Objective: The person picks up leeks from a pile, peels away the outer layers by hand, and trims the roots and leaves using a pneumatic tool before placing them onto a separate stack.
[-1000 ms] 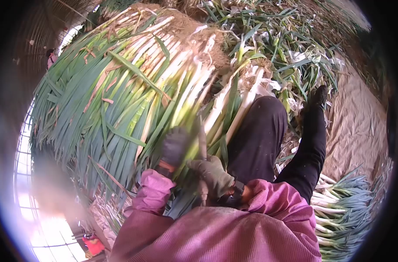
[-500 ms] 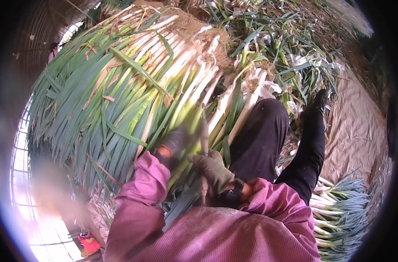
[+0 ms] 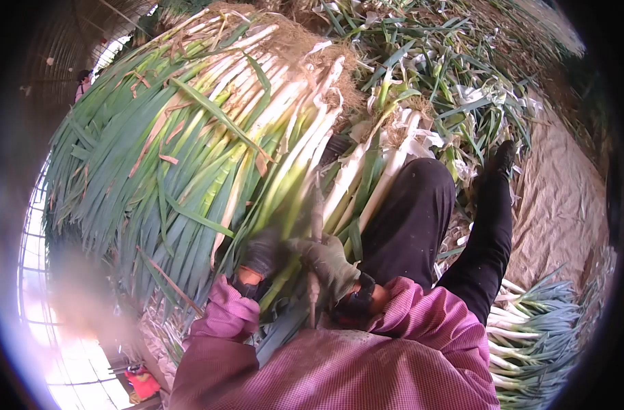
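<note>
Long green onions (image 3: 189,164) lie in a large heap before me, their white stems and roots toward the top and green leaves to the left. My left hand (image 3: 265,251), in a dark glove, is low among the stems; it is blurred and its fingers cannot be made out. Just beside it, my right hand (image 3: 331,265) wears a greyish glove, its fingers bent and pointing left. A thin brown stick-like piece (image 3: 316,205) runs upright behind or under this hand. What the right fingers hold is hidden. Several thick white stems (image 3: 349,174) lie beside my knee.
My dark-trousered legs (image 3: 411,212) are bent at the right. Beyond them is a pile of leaf scraps and peelings (image 3: 448,75). Brown sheeting (image 3: 558,198) covers the ground at right, with trimmed green onions (image 3: 530,335) stacked below. A red item (image 3: 142,384) is at lower left.
Both hands have shifted a little: the left slightly down, the right slightly left. The top of the brown stick-like piece sits a bit lower. The heap looks unchanged.
</note>
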### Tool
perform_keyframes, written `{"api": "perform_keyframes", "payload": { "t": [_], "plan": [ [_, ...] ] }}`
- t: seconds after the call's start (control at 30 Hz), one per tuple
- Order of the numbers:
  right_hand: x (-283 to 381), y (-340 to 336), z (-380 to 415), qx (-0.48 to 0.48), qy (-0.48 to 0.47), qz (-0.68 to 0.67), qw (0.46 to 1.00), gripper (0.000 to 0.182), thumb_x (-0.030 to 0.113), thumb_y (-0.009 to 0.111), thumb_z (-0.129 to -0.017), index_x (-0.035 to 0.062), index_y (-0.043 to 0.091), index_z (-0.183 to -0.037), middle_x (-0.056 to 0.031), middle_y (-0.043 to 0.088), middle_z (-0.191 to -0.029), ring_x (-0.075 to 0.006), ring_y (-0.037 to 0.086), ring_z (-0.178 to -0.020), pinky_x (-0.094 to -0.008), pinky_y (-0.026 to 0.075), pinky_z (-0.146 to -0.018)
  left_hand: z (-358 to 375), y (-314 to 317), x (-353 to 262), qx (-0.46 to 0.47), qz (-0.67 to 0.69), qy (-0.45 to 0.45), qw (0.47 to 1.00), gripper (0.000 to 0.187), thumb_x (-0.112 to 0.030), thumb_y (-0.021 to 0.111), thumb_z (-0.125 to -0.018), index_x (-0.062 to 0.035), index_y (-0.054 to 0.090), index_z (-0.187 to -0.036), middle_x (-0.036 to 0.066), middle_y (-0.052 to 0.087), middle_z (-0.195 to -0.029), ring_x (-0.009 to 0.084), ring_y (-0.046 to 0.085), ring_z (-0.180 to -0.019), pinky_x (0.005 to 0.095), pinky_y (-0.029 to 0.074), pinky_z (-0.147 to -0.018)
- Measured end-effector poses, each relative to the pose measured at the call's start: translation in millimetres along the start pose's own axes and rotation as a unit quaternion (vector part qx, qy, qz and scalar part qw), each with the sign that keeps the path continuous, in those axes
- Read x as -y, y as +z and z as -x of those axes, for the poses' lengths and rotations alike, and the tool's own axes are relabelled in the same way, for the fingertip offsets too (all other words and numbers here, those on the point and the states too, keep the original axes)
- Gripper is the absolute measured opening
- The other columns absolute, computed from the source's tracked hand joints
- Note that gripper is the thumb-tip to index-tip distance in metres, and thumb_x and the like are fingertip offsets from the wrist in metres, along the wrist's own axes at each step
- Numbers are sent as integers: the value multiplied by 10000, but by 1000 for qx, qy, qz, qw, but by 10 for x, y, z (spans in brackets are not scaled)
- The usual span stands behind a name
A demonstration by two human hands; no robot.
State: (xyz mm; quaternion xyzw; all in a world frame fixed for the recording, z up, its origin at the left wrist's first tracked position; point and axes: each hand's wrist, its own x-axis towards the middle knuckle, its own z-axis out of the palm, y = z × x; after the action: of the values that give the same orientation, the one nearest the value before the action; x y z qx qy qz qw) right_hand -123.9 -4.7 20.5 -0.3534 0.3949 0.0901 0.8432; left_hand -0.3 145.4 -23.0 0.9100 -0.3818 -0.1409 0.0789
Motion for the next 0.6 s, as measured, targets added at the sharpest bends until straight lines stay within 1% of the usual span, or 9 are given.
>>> {"api": "perform_keyframes", "payload": {
  "t": [0.03,0.13,0.23,0.3,0.33,0.37,0.43,0.53,0.6],
  "plan": [
    [-13,-8,-10,3,-4,-4,1000,313,213,764,-746,-19,603,-880,-48,578,-726,-130,535,-598,-257,428,-504,-2,-81,-89,31,-7,-29,999,351,-229,696,-752,-21,610,-1021,245,628,-910,416,610,-863,460,498,-766],
    [-62,-20,-26,22,-41,-11,999,328,218,765,-747,-27,605,-896,-47,587,-737,-125,536,-595,-263,427,-498,-29,-163,-171,57,-10,-43,997,357,-229,692,-754,-18,612,-1031,238,633,-924,412,611,-885,450,499,-788],
    [109,-29,-12,32,10,-5,999,339,236,764,-756,-20,614,-918,-39,596,-747,-119,547,-595,-260,437,-499,-22,-71,-91,64,-34,-9,997,292,-178,655,-816,-4,607,-1046,203,652,-908,353,636,-882,412,500,-797],
    [132,7,-212,0,-47,-20,999,327,201,722,-801,-54,553,-918,-69,558,-658,-156,470,-395,-302,390,-351,-50,91,89,67,71,-23,995,269,-136,618,-859,7,601,-1086,183,656,-947,304,637,-891,391,499,-811],
    [157,31,-291,-16,-76,-28,997,324,183,700,-823,-71,522,-918,-85,539,-613,-174,431,-296,-324,367,-277,-53,142,164,52,121,-12,991,286,-121,608,-868,4,582,-1123,181,649,-973,291,637,-895,382,500,-803],
    [194,37,-337,-9,-81,-28,996,329,182,701,-823,-75,518,-916,-89,539,-616,-178,429,-293,-326,365,-272,-57,194,239,38,170,0,985,306,-106,598,-876,1,562,-1160,180,643,-998,278,637,-899,372,502,-795],
    [286,44,-407,4,-92,-28,995,339,179,702,-823,-84,508,-913,-99,540,-621,-188,425,-287,-331,361,-262,-73,246,328,-22,260,61,963,421,-90,594,-866,-23,489,-1268,195,614,-1062,273,637,-905,354,509,-750],
    [278,100,-633,0,-88,-67,994,370,170,700,-825,-113,487,-931,-129,542,-613,-226,429,-276,-357,361,-246,-198,392,472,-60,186,109,975,496,-60,592,-861,-19,441,-1332,189,539,-1234,234,591,-1020,332,487,-816],
    [293,86,-715,13,-91,-43,995,381,169,702,-823,-121,486,-942,-138,547,-618,-235,434,-277,-369,364,-246,-214,360,428,-45,159,85,983,554,-72,594,-858,-22,395,-1373,197,574,-1176,260,607,-975,338,494,-795]
  ]
}}
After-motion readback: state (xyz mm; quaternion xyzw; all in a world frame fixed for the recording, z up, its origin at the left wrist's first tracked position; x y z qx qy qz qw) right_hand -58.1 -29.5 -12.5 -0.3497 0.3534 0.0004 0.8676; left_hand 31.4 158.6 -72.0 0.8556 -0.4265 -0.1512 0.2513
